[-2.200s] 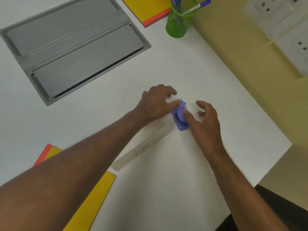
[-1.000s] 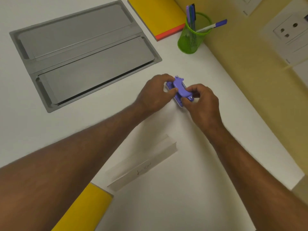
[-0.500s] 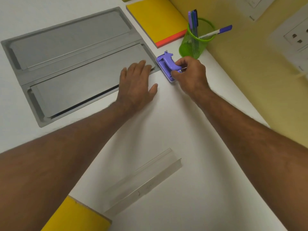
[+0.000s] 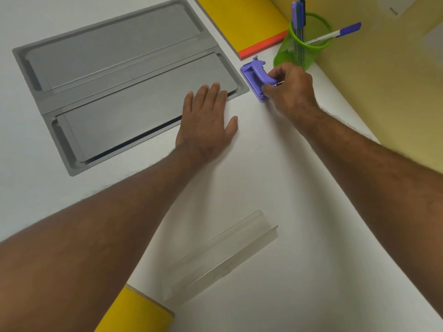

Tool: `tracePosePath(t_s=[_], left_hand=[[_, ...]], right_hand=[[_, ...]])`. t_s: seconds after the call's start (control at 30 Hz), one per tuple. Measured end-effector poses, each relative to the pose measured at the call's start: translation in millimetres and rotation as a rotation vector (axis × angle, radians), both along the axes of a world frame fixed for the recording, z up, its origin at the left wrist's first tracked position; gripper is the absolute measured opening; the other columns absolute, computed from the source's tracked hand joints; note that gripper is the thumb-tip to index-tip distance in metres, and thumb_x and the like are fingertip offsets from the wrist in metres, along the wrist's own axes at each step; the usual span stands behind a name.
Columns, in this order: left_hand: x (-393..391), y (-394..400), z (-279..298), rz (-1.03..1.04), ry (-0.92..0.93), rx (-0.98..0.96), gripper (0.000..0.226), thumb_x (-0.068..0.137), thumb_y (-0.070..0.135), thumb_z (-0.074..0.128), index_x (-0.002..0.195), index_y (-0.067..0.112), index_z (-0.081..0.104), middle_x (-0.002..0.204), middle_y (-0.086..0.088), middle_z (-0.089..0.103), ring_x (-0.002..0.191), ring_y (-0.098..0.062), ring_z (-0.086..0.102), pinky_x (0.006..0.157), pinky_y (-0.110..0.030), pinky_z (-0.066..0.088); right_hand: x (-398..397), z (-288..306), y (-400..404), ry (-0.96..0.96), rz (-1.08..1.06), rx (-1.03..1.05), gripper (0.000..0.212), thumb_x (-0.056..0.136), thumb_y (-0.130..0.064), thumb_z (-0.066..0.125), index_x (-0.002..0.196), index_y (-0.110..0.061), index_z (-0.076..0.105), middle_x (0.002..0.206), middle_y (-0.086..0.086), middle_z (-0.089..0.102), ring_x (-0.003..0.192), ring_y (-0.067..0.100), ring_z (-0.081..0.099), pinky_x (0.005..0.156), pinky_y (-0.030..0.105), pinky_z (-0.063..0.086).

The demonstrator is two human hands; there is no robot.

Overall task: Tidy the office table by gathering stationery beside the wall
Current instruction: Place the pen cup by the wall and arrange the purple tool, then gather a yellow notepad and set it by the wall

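A purple hole punch rests on the white table, just in front of a yellow notebook with an orange edge and left of a green mesh pen cup holding several pens by the yellow wall. My right hand has its fingers closed on the punch's near end. Flat on the table lies my left hand, fingers spread, its fingertips over the corner of the grey cable hatch. A clear plastic ruler lies near me.
A second yellow notebook pokes out at the bottom edge under my left forearm. The yellow wall runs along the table's right side, with wall sockets at the upper right corner.
Both hands carried the hole punch from mid-table up toward the wall. My left hand has let go and lies flat; my right hand has set the punch down beside the pen cup.
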State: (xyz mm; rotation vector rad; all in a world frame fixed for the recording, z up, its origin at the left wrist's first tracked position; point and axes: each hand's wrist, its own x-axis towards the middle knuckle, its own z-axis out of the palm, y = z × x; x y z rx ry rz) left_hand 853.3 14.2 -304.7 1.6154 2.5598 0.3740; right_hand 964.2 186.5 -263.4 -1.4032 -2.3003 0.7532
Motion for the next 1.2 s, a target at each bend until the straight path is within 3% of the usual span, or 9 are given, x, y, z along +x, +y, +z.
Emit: tracePosePath(t_s=[0.17, 0.27, 0.4, 0.43, 0.5, 0.57, 0.93, 1.1, 1.2], left_hand=[[0.8, -0.4, -0.7, -0.001, 0.008, -0.002, 0.067, 0.1, 0.052, 0.031, 0.156, 0.015, 0.03, 0.166, -0.007, 0.025, 0.154, -0.028, 0.02, 0.126, -0.05, 0.012], [0.2, -0.8, -1.1, 0.001, 0.01, 0.006, 0.067, 0.099, 0.052, 0.03, 0.156, 0.015, 0.03, 0.166, -0.007, 0.026, 0.154, -0.028, 0.021, 0.126, -0.05, 0.013], [1.2, -1.3, 1.2, -0.005, -0.005, 0.008, 0.066, 0.1, 0.051, 0.032, 0.155, 0.015, 0.031, 0.165, -0.007, 0.026, 0.154, -0.028, 0.021, 0.126, -0.05, 0.012], [1.3, -2.0, 2.3, -0.008, -0.019, 0.008, 0.065, 0.1, 0.049, 0.033, 0.155, 0.014, 0.031, 0.166, -0.007, 0.026, 0.154, -0.029, 0.021, 0.127, -0.049, 0.012], [0.9, -7.3, 4.9, -0.02, -0.063, 0.007, 0.064, 0.101, 0.046, 0.037, 0.155, 0.013, 0.032, 0.166, -0.007, 0.026, 0.154, -0.029, 0.02, 0.127, -0.047, 0.011], [0.8, -19.9, 8.0, -0.033, -0.119, 0.005, 0.062, 0.101, 0.044, 0.041, 0.154, 0.012, 0.034, 0.165, -0.008, 0.027, 0.153, -0.029, 0.02, 0.127, -0.047, 0.011], [17.7, -182.1, 62.5, 0.062, -0.168, 0.035, 0.056, 0.1, 0.043, 0.048, 0.147, 0.012, 0.046, 0.157, -0.009, 0.041, 0.146, -0.028, 0.035, 0.123, -0.053, 0.02], [35.7, -272.3, 76.5, 0.26, -0.289, 0.087, 0.053, 0.103, 0.041, 0.047, 0.148, 0.014, 0.045, 0.158, -0.005, 0.04, 0.147, -0.023, 0.033, 0.126, -0.048, 0.017], [48.3, -323.3, 75.8, 0.358, -0.357, 0.117, 0.052, 0.103, 0.04, 0.048, 0.148, 0.013, 0.045, 0.158, -0.005, 0.041, 0.147, -0.022, 0.032, 0.123, -0.051, 0.023]], right_hand=[[2.2, 1.1, -5.5, -0.012, 0.021, 0.027, 0.021, 0.09, -0.018, 0.071, 0.109, -0.011, 0.067, 0.105, 0.004, 0.069, 0.09, 0.017, 0.063, 0.076, 0.028, 0.052], [4.9, 0.4, -7.0, -0.012, 0.04, 0.04, 0.024, 0.09, -0.02, 0.069, 0.113, -0.012, 0.065, 0.111, 0.005, 0.068, 0.09, 0.017, 0.062, 0.071, 0.022, 0.045], [16.1, 0.0, -15.9, 0.015, 0.04, 0.019, 0.045, 0.09, -0.024, 0.072, 0.132, -0.015, 0.056, 0.133, 0.004, 0.054, 0.097, 0.011, 0.057, 0.068, 0.003, 0.039], [21.4, 0.3, -21.5, 0.021, 0.044, 0.026, 0.048, 0.09, -0.024, 0.072, 0.133, -0.016, 0.055, 0.136, 0.005, 0.052, 0.101, 0.013, 0.058, 0.074, 0.004, 0.041], [34.6, 2.4, -37.2, 0.024, 0.05, 0.047, 0.048, 0.089, -0.025, 0.072, 0.133, -0.017, 0.055, 0.138, 0.005, 0.049, 0.112, 0.018, 0.058, 0.09, 0.021, 0.048], [49.6, 6.4, -56.6, 0.029, 0.048, 0.052, 0.045, 0.089, -0.025, 0.072, 0.131, -0.017, 0.056, 0.137, 0.004, 0.049, 0.116, 0.019, 0.057, 0.096, 0.03, 0.049], [110.6, 59.5, -198.1, 0.215, -0.102, 0.05, 0.032, 0.093, -0.019, 0.065, 0.124, -0.016, 0.061, 0.132, -0.001, 0.051, 0.124, 0.015, 0.053, 0.103, 0.041, 0.049], [116.6, 85.4, -286.3, 0.343, -0.281, 0.025, 0.033, 0.093, -0.019, 0.063, 0.126, -0.016, 0.059, 0.127, -0.009, 0.048, 0.119, 0.006, 0.052, 0.098, 0.031, 0.052], [119.1, 90.2, -346.6, 0.408, -0.321, -0.005, 0.035, 0.093, -0.014, 0.061, 0.128, -0.012, 0.056, 0.128, -0.006, 0.048, 0.119, 0.01, 0.053, 0.097, 0.032, 0.053]])
